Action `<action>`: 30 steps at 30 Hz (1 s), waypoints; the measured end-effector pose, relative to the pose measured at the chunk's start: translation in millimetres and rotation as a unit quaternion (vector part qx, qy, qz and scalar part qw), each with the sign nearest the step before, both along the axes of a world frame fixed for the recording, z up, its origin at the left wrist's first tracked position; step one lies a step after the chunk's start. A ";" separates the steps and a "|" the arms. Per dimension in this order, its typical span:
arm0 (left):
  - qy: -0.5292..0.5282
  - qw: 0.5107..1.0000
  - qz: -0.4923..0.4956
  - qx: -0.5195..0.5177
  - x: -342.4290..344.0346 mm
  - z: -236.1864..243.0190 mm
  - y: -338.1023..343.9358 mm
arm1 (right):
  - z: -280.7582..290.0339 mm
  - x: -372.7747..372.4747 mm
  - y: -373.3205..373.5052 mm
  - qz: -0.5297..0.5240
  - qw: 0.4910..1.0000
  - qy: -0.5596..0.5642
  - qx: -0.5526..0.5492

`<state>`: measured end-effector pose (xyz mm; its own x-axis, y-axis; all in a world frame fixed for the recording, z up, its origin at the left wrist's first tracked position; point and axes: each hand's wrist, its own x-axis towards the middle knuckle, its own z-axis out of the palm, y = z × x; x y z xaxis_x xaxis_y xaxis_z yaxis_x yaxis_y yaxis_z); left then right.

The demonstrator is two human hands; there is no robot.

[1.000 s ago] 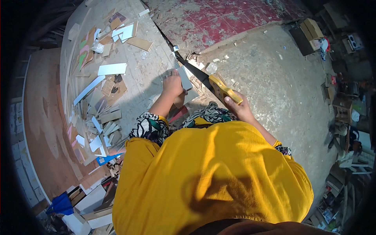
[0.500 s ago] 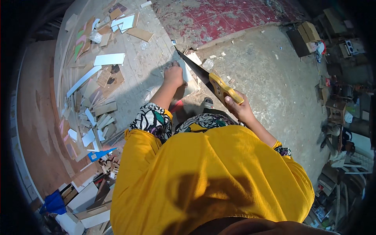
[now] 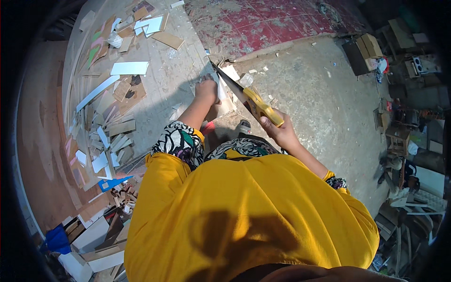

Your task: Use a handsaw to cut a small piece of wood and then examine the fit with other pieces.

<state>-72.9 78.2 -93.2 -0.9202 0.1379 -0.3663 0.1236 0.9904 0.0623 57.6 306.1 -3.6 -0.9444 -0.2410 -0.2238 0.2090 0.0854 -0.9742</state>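
Note:
My right hand (image 3: 281,130) is wrapped round the yellow handle (image 3: 263,110) of a handsaw, whose dark blade (image 3: 231,83) slants away to the far left. The blade's tip lies just beyond my left hand, against the edge of the wooden work surface. My left hand (image 3: 206,90) is closed over a pale strip of board (image 3: 221,88) at that edge, close beside the blade. Its fingertips are partly hidden, and whether the teeth are in the board is too small to tell.
White and brown board offcuts (image 3: 129,68) lie scattered over the wooden surface to the left. A blue triangular piece (image 3: 112,183) is near its lower end. Red tiled floor (image 3: 263,23) lies beyond. Cardboard boxes (image 3: 369,46) and clutter stand along the right, past the concrete floor.
My right hand has pushed the saw a little forward and to the left, along the line of its blade. My left hand stays in its place on the board.

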 end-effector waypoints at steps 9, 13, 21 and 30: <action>0.016 1.000 -0.007 -0.012 3.4 -9.2 -2.3 | -8.6 4.4 -6.0 -0.040 0.999 0.008 -0.010; 0.033 0.999 -0.012 0.003 0.6 -14.6 -2.1 | -30.8 -26.5 -29.9 -0.040 0.999 0.005 0.017; 0.016 1.000 0.015 -0.002 0.4 -18.6 -3.6 | -21.8 -21.3 -26.5 -0.037 0.999 -0.018 0.013; -0.020 1.000 0.008 -0.021 -6.6 -5.8 4.3 | -58.0 -70.0 -62.0 -0.034 0.998 0.025 0.055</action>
<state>-79.5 82.5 -99.0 -0.9064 0.1077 -0.4085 0.1065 0.9940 0.0257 -12.3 244.1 -61.6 -0.9683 -0.1517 -0.1982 0.1701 0.1803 -0.9688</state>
